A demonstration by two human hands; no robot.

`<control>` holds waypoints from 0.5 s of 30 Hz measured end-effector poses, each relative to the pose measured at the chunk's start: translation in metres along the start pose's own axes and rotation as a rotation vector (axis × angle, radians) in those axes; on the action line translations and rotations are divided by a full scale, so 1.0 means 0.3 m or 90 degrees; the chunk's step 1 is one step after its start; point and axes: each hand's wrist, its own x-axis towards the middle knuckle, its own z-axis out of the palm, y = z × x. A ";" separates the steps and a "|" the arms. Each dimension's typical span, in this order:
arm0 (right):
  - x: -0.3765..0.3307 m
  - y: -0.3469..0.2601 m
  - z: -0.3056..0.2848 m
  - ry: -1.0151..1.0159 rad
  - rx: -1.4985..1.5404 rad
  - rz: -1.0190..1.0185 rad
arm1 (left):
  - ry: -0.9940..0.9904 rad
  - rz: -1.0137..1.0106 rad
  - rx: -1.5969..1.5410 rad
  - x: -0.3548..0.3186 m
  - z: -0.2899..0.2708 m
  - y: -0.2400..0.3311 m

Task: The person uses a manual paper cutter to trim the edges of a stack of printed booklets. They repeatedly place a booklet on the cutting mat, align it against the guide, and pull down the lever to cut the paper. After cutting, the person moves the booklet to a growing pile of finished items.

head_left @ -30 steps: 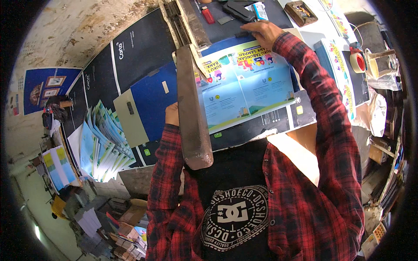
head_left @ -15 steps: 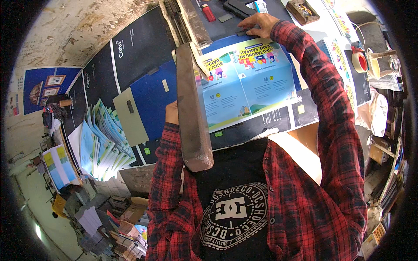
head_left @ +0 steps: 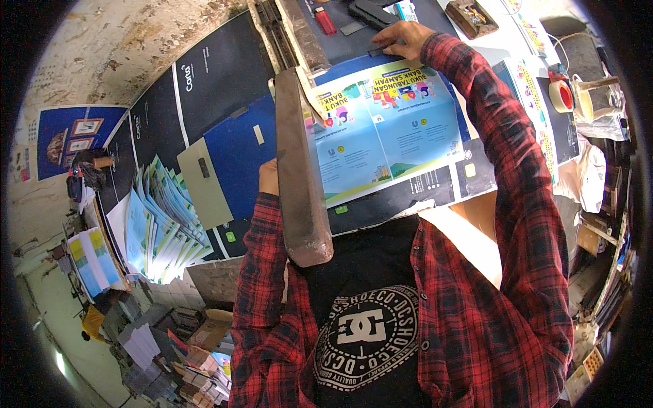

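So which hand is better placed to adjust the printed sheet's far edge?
Probably the right hand: just beyond that edge of the sheet; the left hand is across the brown bar, partly hidden.

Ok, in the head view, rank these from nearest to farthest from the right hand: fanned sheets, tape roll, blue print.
From the right hand:
1. Blue print: just below the hand.
2. Tape roll: to the right, past the forearm.
3. Fanned sheets: far left.
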 end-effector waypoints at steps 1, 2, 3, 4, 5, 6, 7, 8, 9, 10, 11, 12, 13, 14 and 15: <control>-0.007 -0.003 0.002 0.007 -0.013 -0.002 | 0.000 0.001 0.000 -0.001 0.003 0.001; -0.013 -0.015 0.004 0.012 -0.025 -0.005 | -0.002 0.002 0.002 -0.002 0.003 0.004; -0.023 -0.025 0.005 0.023 -0.067 0.009 | -0.001 0.003 0.001 -0.003 0.006 0.006; -0.038 -0.035 0.007 0.033 -0.108 0.023 | -0.002 0.003 0.002 -0.004 0.008 0.008; -0.055 -0.047 0.014 0.043 -0.150 0.037 | 0.000 0.002 0.001 -0.005 0.014 0.009; -0.065 -0.080 0.029 0.079 -0.211 0.021 | 0.008 -0.001 -0.003 -0.026 0.014 0.021; -0.081 -0.117 0.054 0.115 -0.271 0.004 | 0.018 -0.008 -0.012 -0.052 0.010 0.035; -0.119 -0.128 0.072 0.156 -0.338 0.008 | 0.006 -0.019 -0.029 -0.051 0.041 0.071; -0.146 -0.141 0.089 0.133 -0.370 0.036 | -0.002 -0.014 -0.046 -0.040 0.063 0.087; -0.167 -0.164 0.105 0.112 -0.399 0.061 | -0.008 -0.008 -0.061 -0.038 0.079 0.105; -0.161 -0.187 0.131 0.085 -0.422 0.069 | 0.005 -0.007 -0.079 -0.060 0.072 0.103; -0.154 -0.197 0.156 0.073 -0.449 0.076 | 0.014 -0.003 -0.067 -0.071 0.056 0.088; -0.147 -0.208 0.166 0.072 -0.448 0.075 | 0.024 0.001 -0.055 -0.077 0.033 0.063; -0.154 -0.207 0.170 0.071 -0.453 0.091 | 0.017 0.008 -0.041 -0.065 0.040 0.069; -0.161 -0.205 0.174 0.070 -0.458 0.106 | 0.013 -0.004 -0.024 -0.058 0.046 0.075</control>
